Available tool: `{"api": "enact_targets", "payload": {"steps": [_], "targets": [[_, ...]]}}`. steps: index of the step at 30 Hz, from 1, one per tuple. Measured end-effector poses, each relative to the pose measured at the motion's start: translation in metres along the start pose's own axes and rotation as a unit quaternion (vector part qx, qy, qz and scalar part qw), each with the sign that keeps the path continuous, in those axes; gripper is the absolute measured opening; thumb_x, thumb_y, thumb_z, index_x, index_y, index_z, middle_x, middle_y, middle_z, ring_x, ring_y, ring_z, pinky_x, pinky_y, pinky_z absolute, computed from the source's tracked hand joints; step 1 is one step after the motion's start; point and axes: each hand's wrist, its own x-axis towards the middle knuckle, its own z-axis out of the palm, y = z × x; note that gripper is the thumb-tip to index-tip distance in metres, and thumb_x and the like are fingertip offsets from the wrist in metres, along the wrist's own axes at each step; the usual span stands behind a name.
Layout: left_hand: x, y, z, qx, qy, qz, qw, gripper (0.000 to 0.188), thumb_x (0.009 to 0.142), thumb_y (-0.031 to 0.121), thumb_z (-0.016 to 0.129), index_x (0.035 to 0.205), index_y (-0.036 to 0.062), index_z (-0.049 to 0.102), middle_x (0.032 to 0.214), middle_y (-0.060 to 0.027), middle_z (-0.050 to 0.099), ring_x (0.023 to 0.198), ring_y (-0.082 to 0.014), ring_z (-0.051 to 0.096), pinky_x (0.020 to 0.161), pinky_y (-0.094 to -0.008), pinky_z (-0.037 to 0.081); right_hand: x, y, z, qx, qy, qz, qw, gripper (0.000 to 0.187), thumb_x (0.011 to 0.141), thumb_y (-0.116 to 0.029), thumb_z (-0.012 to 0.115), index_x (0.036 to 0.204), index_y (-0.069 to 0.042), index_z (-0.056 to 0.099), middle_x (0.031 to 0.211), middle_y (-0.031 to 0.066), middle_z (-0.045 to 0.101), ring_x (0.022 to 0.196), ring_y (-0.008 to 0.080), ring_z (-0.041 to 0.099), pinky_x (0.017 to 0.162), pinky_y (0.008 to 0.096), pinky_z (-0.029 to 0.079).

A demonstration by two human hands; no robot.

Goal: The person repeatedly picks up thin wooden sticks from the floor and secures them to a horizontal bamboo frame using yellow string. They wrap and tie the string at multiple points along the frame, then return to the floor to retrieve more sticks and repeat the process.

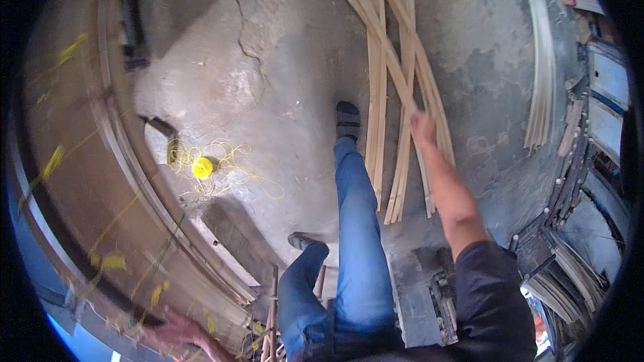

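Long pale wooden strips (376,94) lie crossed over one another on the floor ahead of me. My right hand (422,127) reaches forward, closed at the near end of a diagonal bundle of these strips. My left hand (178,332) is low on the left, smeared by motion, with its fingers apart and no object visible in it. Closest to it is a stack of long brown boards (121,228), with yellow ties on it; I cannot tell whether the hand touches the stack.
A yellow spool of string (202,167) sits among loose loops on the concrete floor (288,94), left of my feet. More pale strips (540,60) lie at the far right. A grey block (419,295) is beside my right leg. Metal-edged panels (607,127) line the right side.
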Motion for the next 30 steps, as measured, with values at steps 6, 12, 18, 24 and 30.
{"api": "enact_targets", "payload": {"steps": [6,12,18,24,30], "targets": [[0.007,0.057,0.036,0.029,-0.074,-0.007,0.997,0.08,0.086,0.057,0.056,0.139,0.0011,0.034,0.142,-0.0174,0.036,0.13,-0.0335,0.035,0.107,-0.0476,0.03,0.223,0.005,0.069,-0.183,-0.001,-0.042,0.982,0.02,0.087,-0.019,0.055,0.09,-0.001,0.064,0.083,0.0214,0.065,0.087,0.0407,0.063,0.075,0.0487,0.05],[0.001,0.049,0.025,0.055,-0.106,-0.027,0.992,0.081,0.086,0.059,0.054,0.139,0.0012,0.034,0.141,-0.017,0.037,0.129,-0.0333,0.036,0.107,-0.0477,0.03,0.184,0.027,0.084,-0.148,-0.062,0.003,0.987,0.021,0.09,-0.019,0.05,0.089,-0.002,0.062,0.086,0.0219,0.063,0.085,0.0407,0.063,0.073,0.0491,0.05],[0.003,-0.024,-0.006,0.11,-0.108,-0.021,0.988,0.083,0.086,0.061,0.053,0.14,0.0013,0.033,0.14,-0.0165,0.038,0.129,-0.0331,0.037,0.107,-0.0477,0.031,-0.005,0.013,-0.002,-0.084,-0.096,0.102,0.987,0.015,0.084,-0.014,0.055,0.081,-0.004,0.066,0.08,0.0214,0.065,0.079,0.0405,0.065,0.07,0.0478,0.052],[-0.014,0.009,-0.012,-0.021,-0.048,0.003,0.999,0.062,0.089,0.042,0.058,0.133,0.0004,0.042,0.13,-0.0172,0.048,0.119,-0.0286,0.047,0.099,-0.0411,0.041,0.08,-0.011,-0.001,-0.038,-0.034,0.054,0.997,0.013,0.082,-0.012,0.057,0.082,-0.005,0.069,0.082,0.0215,0.066,0.082,0.0367,0.066,0.073,0.0455,0.052],[-0.029,0.077,0.026,-0.003,-0.087,0.027,0.996,0.062,0.086,0.039,0.062,0.131,-0.0001,0.043,0.129,-0.0184,0.049,0.118,-0.0303,0.048,0.099,-0.0416,0.041,0.21,0.02,0.079,-0.221,-0.069,0.003,0.973,0.028,0.086,-0.028,0.061,0.098,-0.002,0.061,0.09,0.018,0.063,0.084,0.0369,0.064,0.074,0.0471,0.051]]}}
